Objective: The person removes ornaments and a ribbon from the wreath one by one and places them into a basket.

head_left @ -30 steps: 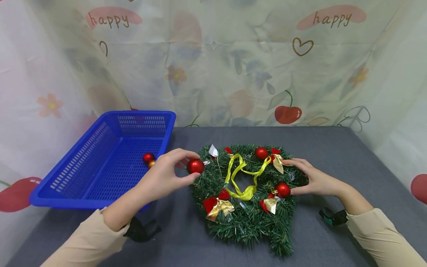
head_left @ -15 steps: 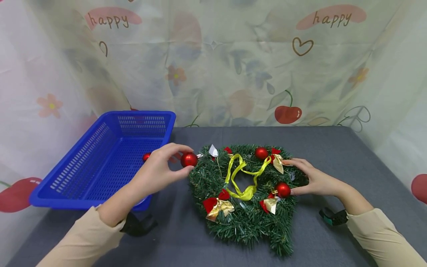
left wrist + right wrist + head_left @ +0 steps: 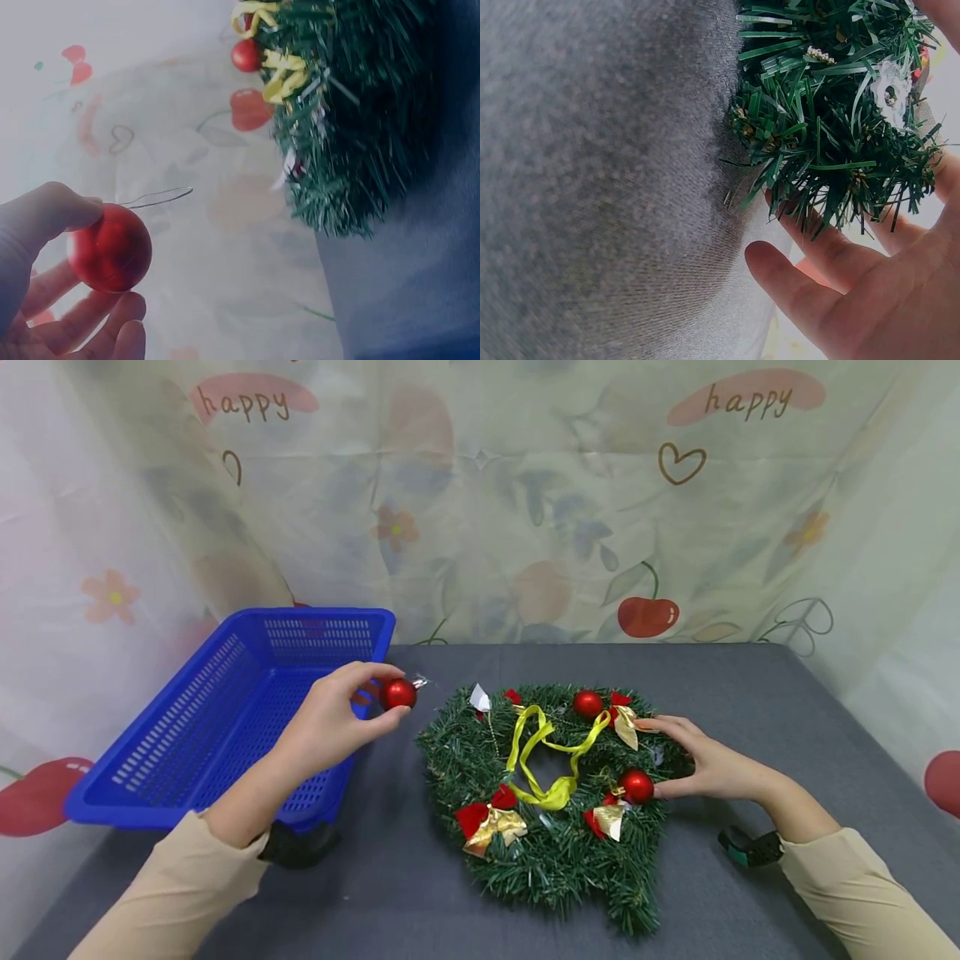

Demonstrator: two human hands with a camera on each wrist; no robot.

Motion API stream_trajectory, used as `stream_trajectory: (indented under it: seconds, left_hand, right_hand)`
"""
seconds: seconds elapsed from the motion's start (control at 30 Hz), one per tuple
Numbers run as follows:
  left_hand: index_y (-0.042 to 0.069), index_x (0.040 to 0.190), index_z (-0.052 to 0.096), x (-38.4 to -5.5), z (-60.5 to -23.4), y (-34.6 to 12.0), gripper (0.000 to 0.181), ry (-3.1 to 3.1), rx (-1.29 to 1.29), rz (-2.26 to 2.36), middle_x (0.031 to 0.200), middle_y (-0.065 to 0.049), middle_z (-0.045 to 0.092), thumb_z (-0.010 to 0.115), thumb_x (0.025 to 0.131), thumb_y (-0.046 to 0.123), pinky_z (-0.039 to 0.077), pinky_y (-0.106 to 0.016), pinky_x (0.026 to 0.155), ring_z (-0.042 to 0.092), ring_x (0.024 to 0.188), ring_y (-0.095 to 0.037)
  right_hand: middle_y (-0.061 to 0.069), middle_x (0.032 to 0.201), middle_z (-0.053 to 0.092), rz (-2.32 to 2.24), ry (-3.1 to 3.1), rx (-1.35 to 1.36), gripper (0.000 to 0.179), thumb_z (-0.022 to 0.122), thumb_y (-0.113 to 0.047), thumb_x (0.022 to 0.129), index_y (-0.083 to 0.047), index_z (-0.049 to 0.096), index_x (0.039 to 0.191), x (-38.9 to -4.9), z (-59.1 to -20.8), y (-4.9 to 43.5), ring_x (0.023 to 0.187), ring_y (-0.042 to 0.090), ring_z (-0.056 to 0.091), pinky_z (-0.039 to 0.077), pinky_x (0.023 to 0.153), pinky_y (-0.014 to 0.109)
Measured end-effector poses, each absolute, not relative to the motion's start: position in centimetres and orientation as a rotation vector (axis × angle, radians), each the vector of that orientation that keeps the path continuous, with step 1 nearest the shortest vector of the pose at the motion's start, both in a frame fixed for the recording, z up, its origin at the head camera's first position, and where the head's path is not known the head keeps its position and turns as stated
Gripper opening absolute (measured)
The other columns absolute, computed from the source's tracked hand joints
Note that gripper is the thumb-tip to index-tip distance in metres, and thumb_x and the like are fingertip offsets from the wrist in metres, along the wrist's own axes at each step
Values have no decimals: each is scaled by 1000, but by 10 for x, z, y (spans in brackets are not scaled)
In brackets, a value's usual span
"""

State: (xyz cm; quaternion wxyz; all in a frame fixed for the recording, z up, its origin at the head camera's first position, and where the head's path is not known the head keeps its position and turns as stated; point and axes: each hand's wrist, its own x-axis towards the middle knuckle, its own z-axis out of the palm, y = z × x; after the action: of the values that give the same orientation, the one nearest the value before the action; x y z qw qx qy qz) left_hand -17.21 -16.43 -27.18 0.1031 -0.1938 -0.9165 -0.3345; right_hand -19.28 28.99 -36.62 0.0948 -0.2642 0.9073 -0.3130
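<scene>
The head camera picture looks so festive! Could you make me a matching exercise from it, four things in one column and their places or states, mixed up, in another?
Things
1. Glossy red ball ornament with a silver cap
2. Rectangular blue plastic basket
3. Crinkled yellow ribbon
4. Green artificial-needle wreath

Places or states
A. Looped about a central opening
B. Has the right hand at its right edge
C. Stands at the left, with slotted walls
D. Pinched by the fingers of the left hand

Right pairs: 1-D, 2-C, 3-A, 4-B
</scene>
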Motion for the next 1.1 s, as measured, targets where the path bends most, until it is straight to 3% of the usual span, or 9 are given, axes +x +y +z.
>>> stream_trajectory:
  seconds: [0.27, 0.33, 0.4, 0.5, 0.57, 1.1]
  left_hand:
    - [7, 119, 59, -176, -270, -177, 39, -2709, -519, -1021, 114, -13, 62, 70, 82, 13, 54, -44, 84, 61, 97, -26]
    - [7, 120, 58, -176, -267, -180, 39, -2718, -506, -1047, 114, -14, 62, 69, 83, 13, 56, -43, 75, 62, 96, -27]
    - [8, 121, 58, -176, -265, -182, 40, -2721, -493, -1048, 114, -14, 62, 69, 83, 14, 56, -42, 74, 62, 96, -27]
    - [9, 122, 57, -176, -260, -185, 40, -2724, -470, -1054, 114, -14, 62, 68, 85, 17, 56, -44, 74, 63, 96, -29]
    - [9, 123, 57, -177, -258, -188, 40, -2723, -458, -1031, 115, -13, 62, 67, 85, 19, 53, -45, 83, 62, 98, -29]
    - [9, 124, 56, -190, -256, -218, 42, -2766, -316, -993, 116, -17, 61, 64, 88, 30, 56, -43, 76, 60, 102, -33]
  right_hand:
    - [24, 147, 19, -929, 2686, -796, 80, 73, -28, 80, -12, 30, 145, -192, -365, 289, 133, 45, 19, 30, 91, 71]
    - [23, 147, 19, -929, 2685, -790, 80, 73, -28, 80, -13, 30, 145, -192, -364, 289, 133, 44, 19, 30, 92, 70]
    - [23, 147, 19, -928, 2684, -788, 80, 74, -28, 80, -13, 30, 145, -192, -364, 289, 133, 44, 19, 30, 92, 70]
    - [24, 147, 19, -930, 2682, -789, 80, 74, -27, 79, -13, 30, 145, -192, -363, 289, 134, 46, 18, 30, 91, 71]
    - [24, 147, 19, -930, 2680, -791, 79, 74, -26, 79, -13, 30, 144, -192, -363, 289, 134, 46, 18, 30, 91, 71]
    - [23, 146, 21, -939, 2682, -804, 79, 74, -25, 79, -12, 30, 144, -192, -365, 290, 132, 45, 21, 30, 91, 70]
